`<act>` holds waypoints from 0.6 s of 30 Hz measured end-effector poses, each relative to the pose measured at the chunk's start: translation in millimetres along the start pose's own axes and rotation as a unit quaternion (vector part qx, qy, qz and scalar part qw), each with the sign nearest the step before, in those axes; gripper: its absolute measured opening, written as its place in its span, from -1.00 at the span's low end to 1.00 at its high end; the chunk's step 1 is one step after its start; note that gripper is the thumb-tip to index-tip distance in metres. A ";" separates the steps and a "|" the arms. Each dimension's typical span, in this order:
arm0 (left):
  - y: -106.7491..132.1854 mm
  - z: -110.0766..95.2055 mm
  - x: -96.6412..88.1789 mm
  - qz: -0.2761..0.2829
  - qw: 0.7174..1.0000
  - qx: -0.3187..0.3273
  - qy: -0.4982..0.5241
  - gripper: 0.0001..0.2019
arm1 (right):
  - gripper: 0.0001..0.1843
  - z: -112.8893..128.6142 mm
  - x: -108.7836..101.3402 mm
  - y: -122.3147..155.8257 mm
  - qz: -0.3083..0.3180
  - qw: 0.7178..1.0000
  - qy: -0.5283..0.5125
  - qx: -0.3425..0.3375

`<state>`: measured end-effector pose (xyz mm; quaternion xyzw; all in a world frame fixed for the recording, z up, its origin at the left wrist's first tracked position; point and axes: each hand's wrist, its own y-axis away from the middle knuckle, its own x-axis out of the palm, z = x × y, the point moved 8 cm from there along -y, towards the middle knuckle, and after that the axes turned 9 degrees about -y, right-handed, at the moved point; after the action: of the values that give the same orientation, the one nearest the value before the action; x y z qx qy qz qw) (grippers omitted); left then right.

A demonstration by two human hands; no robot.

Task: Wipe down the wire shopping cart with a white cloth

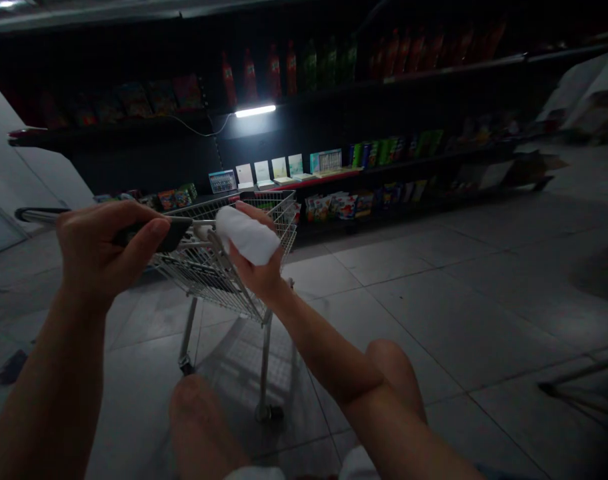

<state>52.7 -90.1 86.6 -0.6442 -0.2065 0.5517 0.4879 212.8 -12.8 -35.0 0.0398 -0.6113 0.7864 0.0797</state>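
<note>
My left hand [101, 250] is closed around the dark handle bar [171, 235] of a wire shopping cart [224, 267] in front of me. My right hand [257, 267] grips a white folded cloth [247, 237], held against the cart's handle end. The cart stands on a tiled floor, and its basket looks empty from here. My bare knees show at the bottom of the view.
Dark store shelves [334, 173] run along the back, with bottles on top, boxes and packets lower down, and a lit tube lamp [255, 111]. Grey tiled floor [459, 300] spreads to the right. A metal frame [579, 383] sits at the right edge.
</note>
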 end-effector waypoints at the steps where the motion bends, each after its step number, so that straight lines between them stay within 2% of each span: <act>1: 0.6 -0.2 -0.8 -0.006 1.000 0.000 0.001 -0.64 | -0.40 4.3 15.9 -5.7 0.041 0.999 -0.006 -0.004; 3: 1.2 -3.4 -1.7 -0.008 1.000 0.003 0.004 -0.62 | -0.38 6.3 37.9 -6.9 0.088 0.996 -0.011 -0.018; 4: 1.3 -5.0 -1.4 -0.003 1.000 0.002 0.003 -0.62 | -0.40 2.7 41.5 -3.4 0.091 0.996 -0.014 -0.022; 6: 1.7 -5.5 -0.2 0.012 1.000 -0.010 -0.004 -0.61 | -0.46 -12.1 34.8 7.7 0.063 0.998 -0.012 -0.016; 9: 1.8 -2.6 0.1 0.016 0.999 -0.034 -0.009 -0.54 | -0.58 -28.8 11.5 20.3 0.005 1.000 0.008 0.002; 11: 1.1 -1.8 0.1 0.012 0.999 -0.040 -0.009 -0.51 | -0.61 -19.6 4.1 18.9 -0.019 1.000 0.003 -0.007; 12: 0.6 -2.0 0.4 0.011 0.999 -0.041 -0.011 -0.51 | -0.59 -8.9 7.5 15.5 -0.010 1.000 -0.009 -0.020; 15: -1.3 -5.9 2.0 0.011 1.000 -0.027 -0.004 -0.54 | -0.46 24.9 35.1 4.4 0.066 0.996 -0.011 -0.056; 18: -1.9 -11.5 0.2 -0.007 1.000 0.016 0.016 -0.59 | -0.40 31.2 47.2 7.5 0.085 0.994 -0.004 -0.070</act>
<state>63.7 -93.7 87.1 -0.6432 -0.1944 0.5414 0.5055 164.0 -41.2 -26.8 -0.0148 -0.6660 0.7457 0.0130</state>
